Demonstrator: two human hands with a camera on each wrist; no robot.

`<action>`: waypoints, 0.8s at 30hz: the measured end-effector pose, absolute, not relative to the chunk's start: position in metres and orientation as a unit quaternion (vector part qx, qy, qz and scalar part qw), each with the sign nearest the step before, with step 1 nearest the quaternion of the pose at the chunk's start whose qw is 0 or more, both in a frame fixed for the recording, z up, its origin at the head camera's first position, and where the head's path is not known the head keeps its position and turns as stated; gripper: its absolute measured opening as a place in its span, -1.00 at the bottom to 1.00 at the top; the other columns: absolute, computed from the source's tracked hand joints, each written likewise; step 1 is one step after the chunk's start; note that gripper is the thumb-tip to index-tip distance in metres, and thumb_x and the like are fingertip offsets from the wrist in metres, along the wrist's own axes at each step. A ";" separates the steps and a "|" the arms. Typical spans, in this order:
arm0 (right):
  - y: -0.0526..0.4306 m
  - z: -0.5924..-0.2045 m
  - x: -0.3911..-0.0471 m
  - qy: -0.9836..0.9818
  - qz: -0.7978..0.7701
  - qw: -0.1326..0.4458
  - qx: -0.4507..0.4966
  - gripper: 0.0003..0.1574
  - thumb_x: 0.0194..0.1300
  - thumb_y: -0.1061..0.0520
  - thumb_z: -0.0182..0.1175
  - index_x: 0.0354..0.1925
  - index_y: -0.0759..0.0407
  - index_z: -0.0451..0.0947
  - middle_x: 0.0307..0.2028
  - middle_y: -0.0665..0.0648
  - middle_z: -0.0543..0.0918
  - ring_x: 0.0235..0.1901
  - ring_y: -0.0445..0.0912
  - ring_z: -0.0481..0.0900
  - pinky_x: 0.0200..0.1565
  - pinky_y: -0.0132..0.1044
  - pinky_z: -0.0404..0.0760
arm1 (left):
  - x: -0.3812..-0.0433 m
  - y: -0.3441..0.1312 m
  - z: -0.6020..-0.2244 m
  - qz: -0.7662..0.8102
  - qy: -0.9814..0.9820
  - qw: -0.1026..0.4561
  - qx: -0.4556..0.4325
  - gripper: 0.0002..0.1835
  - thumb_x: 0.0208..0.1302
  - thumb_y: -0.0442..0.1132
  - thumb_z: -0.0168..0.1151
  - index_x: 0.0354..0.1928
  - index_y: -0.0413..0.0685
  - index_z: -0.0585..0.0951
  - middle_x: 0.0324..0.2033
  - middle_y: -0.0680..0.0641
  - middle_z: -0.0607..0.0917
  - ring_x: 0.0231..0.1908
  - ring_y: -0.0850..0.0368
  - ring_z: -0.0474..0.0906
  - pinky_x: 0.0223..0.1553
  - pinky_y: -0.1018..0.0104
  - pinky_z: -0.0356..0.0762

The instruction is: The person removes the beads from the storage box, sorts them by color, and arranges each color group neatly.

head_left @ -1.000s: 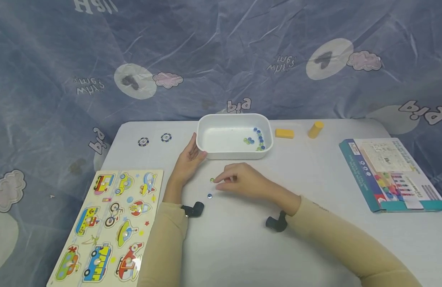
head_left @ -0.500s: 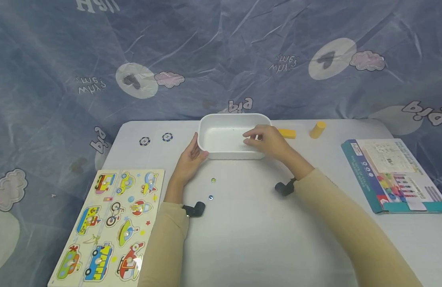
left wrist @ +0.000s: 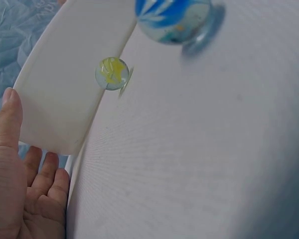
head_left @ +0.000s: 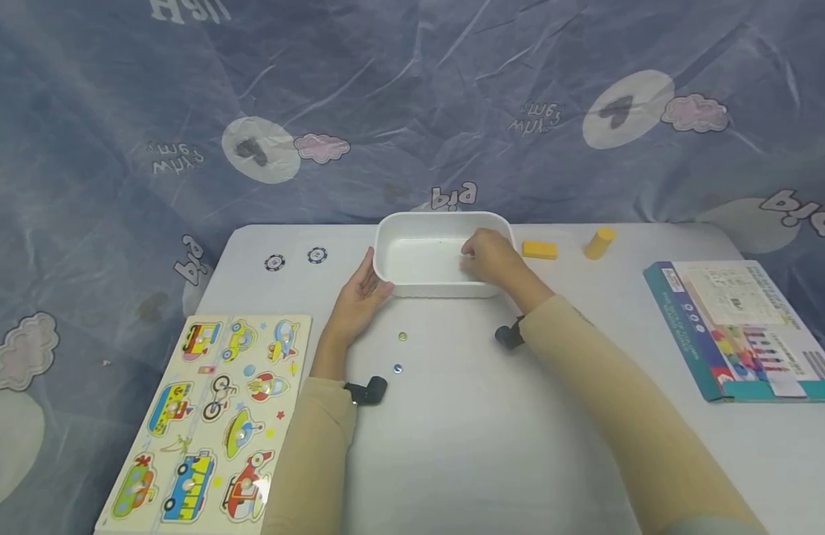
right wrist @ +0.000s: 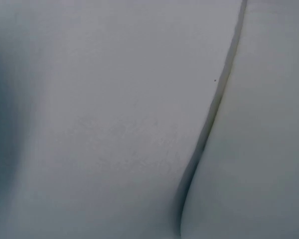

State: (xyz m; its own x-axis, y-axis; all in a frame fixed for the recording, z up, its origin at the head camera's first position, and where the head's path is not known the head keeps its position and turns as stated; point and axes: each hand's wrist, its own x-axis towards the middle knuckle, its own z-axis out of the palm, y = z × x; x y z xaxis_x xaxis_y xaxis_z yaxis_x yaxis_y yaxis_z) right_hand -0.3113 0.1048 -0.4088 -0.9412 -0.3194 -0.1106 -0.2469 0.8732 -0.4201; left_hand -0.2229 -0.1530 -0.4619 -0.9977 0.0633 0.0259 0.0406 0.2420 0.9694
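Marble with blue swirls [head_left: 398,368] is lying loose in from the left edge of the desk [head_left: 466,446], with a yellow marble [head_left: 402,336] sitting just beyond; these two seem to be what is left. Left hand [head_left: 357,305] is grasping the near left corner of the tub [head_left: 446,290], which is standing by the far edge. Right hand [head_left: 494,260] is reaching inside its right end, fingers bent; whether they are gripping or releasing anything, or covering marbles already placed, I cannot tell.
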 end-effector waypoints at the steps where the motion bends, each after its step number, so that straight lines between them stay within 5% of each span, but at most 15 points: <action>1: 0.105 -0.410 -0.312 0.965 -0.203 0.090 -0.139 -0.63 0.24 0.15 0.23 -0.01 0.30 0.59 -0.03 0.24 0.61 0.05 0.11 0.54 0.19 -0.03 0.52 | -0.223 -0.153 -0.462 0.617 0.786 0.007 0.034 -0.13 0.24 -0.07 0.25 0.48 0.28 -0.02 0.45 0.20 0.10 0.42 0.27 0.09 0.44 0.38 0.11; 13: 0.102 -0.414 -0.316 0.971 -0.195 0.097 -0.102 -0.76 0.21 0.17 0.24 -0.17 0.27 0.65 -0.11 0.20 0.67 -0.06 0.09 0.60 0.07 -0.03 0.60 | -0.226 -0.154 -0.467 0.627 0.777 0.002 0.057 -0.12 0.23 -0.05 0.26 0.48 0.26 -0.02 0.46 0.09 0.09 0.44 0.13 0.09 0.44 0.34 0.12; 24: 0.098 -0.396 -0.286 0.958 -0.221 -0.006 -0.185 -0.68 0.22 -0.04 0.28 -0.09 0.03 0.66 -0.22 0.03 0.52 -0.26 -0.06 0.50 -0.29 -0.24 0.54 | -0.230 -0.155 -0.476 0.612 0.790 -0.005 0.034 -0.12 0.20 0.03 0.26 0.46 0.39 -0.02 0.43 0.30 0.11 0.41 0.33 0.10 0.43 0.40 0.12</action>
